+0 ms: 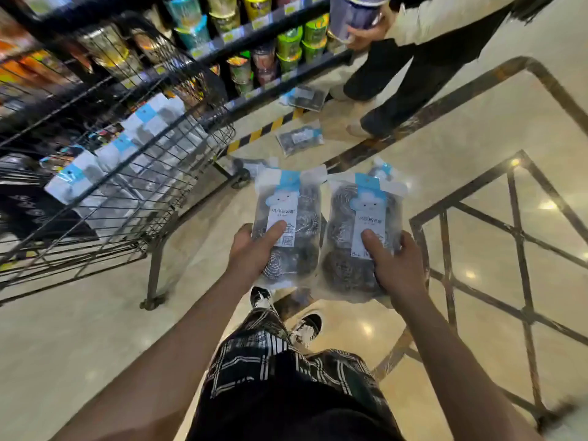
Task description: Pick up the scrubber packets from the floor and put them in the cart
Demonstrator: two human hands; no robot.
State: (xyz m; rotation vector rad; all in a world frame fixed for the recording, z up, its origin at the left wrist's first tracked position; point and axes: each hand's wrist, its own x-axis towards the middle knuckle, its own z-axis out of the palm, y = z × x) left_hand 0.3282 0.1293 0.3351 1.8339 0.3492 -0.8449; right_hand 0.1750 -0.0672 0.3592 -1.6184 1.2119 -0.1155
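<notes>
I've got a scrubber packet in each of my hands, side by side and nearly touching, above the marble floor (95, 345). My left hand (251, 249) grips the left scrubber packet (288, 224) from its lower edge, thumb pressed flat on the white label. My right hand (394, 265) clamps the right scrubber packet (359, 237) the same way, thumb on its label and fingers curled round the far side. Both packets are clear bags of steel-wool balls with blue cloud header cards, tops pointing away from me. The wire shopping cart (133, 173) stands to my left, and more of the packets already lie inside it, white and blue cards up. Ahead, three packets are on the floor: one (254, 165) by the cart's front wheel, one (300, 138) beside the yellow-and-black hazard strip (264, 130), one (307, 97) against the base of the shelf (270, 30). Another person (423, 58) stands by that shelf, holding a round tub (356, 11). My plaid trousers (270, 361) and sneakers show below.
</notes>
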